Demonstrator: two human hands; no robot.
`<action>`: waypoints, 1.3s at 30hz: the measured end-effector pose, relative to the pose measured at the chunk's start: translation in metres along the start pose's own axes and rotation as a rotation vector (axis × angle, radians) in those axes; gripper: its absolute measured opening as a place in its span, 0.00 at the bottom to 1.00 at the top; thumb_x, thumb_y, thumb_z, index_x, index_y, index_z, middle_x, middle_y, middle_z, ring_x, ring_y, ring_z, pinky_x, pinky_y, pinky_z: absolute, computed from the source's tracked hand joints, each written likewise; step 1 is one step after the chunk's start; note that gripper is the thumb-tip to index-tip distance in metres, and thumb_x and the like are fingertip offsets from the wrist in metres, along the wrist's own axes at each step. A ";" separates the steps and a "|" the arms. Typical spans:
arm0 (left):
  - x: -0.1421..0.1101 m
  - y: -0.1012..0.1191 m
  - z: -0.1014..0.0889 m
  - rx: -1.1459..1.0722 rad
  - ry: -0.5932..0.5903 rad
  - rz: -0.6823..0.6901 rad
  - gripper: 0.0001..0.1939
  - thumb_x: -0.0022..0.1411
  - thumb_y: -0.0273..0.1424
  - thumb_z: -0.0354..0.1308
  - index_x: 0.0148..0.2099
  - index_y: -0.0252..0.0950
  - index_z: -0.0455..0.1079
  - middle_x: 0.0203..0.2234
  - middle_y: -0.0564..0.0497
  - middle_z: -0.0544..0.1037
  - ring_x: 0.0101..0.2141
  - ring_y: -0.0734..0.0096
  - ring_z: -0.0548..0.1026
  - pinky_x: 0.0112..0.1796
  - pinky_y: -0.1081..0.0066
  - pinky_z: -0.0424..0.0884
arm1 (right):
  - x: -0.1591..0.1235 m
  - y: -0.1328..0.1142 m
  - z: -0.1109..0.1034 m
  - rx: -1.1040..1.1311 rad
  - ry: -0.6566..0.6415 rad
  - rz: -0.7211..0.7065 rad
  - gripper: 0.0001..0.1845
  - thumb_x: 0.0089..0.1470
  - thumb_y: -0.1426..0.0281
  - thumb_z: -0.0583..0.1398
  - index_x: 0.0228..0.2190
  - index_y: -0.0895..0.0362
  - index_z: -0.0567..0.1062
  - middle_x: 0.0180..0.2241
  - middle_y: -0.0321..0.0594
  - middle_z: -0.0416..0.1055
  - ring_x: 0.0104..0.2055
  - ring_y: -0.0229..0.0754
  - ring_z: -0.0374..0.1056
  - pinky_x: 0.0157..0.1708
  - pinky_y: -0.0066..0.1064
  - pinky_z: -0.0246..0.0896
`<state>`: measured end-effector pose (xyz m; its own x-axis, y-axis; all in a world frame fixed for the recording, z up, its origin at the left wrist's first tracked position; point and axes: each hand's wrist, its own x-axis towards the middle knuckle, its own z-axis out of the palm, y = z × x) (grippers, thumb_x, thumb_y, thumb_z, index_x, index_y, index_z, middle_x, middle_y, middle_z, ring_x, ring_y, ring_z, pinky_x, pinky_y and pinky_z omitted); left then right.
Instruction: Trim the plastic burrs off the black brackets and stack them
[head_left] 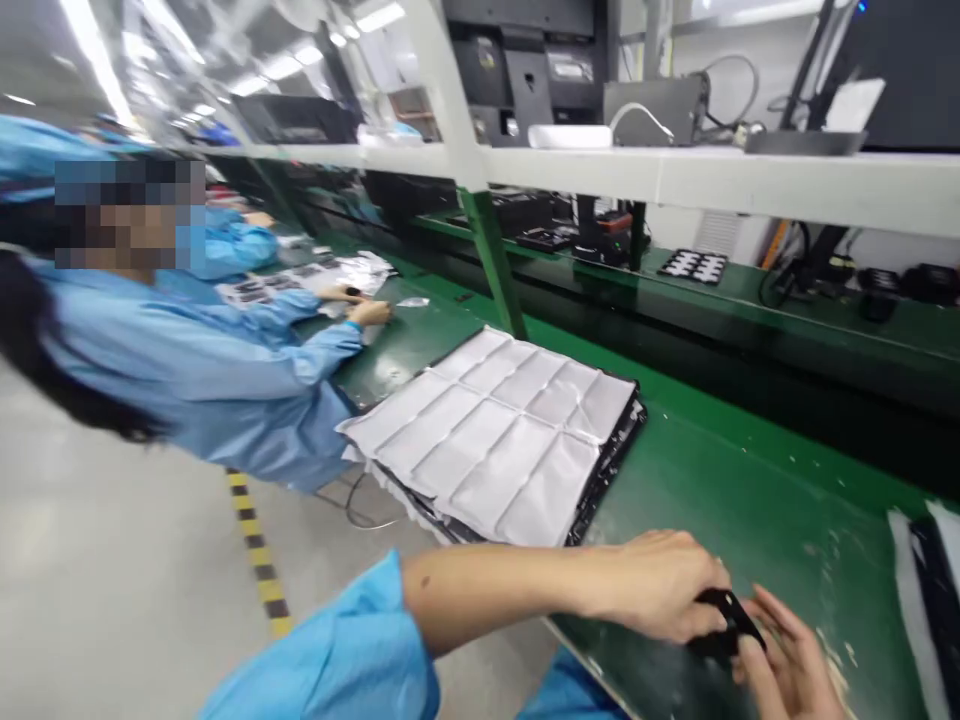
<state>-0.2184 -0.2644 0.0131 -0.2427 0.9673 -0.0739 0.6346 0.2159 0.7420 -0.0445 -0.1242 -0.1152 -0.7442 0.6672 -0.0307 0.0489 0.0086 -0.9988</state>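
Observation:
Low on the right, my left hand [664, 585] reaches in with the fingers closed around a small flat black part [726, 608]. My right hand [799, 660], partly cut off by the bottom edge, pinches the same part from the other side with thumb and fingers. Much of the part is covered by the fingers, so its exact kind does not show. Both hands are over the green bench top [757, 490]. Beyond my left forearm lies a stack of black trays with a white, gridded sheet [517, 420] on top.
A second stack of trays [930, 590] stands at the right edge. To the left, a co-worker in a blue smock [202, 350] handles something small at the bench. A green-and-white post [491, 260] supports a white shelf [697, 180] carrying monitors. A black segmented tray [694, 265] sits underneath.

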 end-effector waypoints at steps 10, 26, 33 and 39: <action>-0.029 -0.001 0.079 -0.963 0.306 -0.284 0.22 0.61 0.49 0.68 0.39 0.35 0.71 0.22 0.55 0.74 0.21 0.76 0.68 0.24 0.76 0.63 | -0.032 -0.054 0.018 0.118 -0.111 0.022 0.19 0.61 0.54 0.68 0.45 0.56 0.78 0.31 0.39 0.77 0.30 0.42 0.75 0.33 0.31 0.74; -0.002 -0.011 0.093 -0.711 0.229 -0.080 0.13 0.66 0.41 0.63 0.39 0.35 0.77 0.33 0.49 0.81 0.34 0.65 0.75 0.39 0.69 0.71 | -0.032 -0.059 -0.012 -0.265 0.049 -0.149 0.15 0.68 0.58 0.61 0.36 0.56 0.79 0.31 0.39 0.77 0.33 0.43 0.73 0.35 0.30 0.68; 0.016 -0.004 0.088 -0.670 0.222 -0.040 0.15 0.71 0.41 0.58 0.49 0.35 0.78 0.30 0.50 0.80 0.29 0.69 0.74 0.33 0.72 0.69 | -0.031 -0.063 -0.035 -0.486 0.050 -0.343 0.12 0.71 0.66 0.58 0.36 0.53 0.79 0.36 0.42 0.74 0.42 0.47 0.72 0.41 0.34 0.68; 0.019 0.002 0.097 -0.782 0.137 -0.063 0.20 0.72 0.48 0.56 0.42 0.35 0.74 0.19 0.55 0.74 0.19 0.74 0.67 0.24 0.75 0.64 | -0.032 -0.053 -0.036 -0.338 0.021 -0.254 0.12 0.72 0.64 0.56 0.39 0.54 0.77 0.34 0.39 0.72 0.31 0.41 0.72 0.32 0.31 0.68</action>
<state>-0.1502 -0.2325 -0.0515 -0.3810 0.9205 -0.0864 -0.0696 0.0646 0.9955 0.0008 -0.1187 -0.0597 -0.7473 0.6275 0.2186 0.0841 0.4157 -0.9056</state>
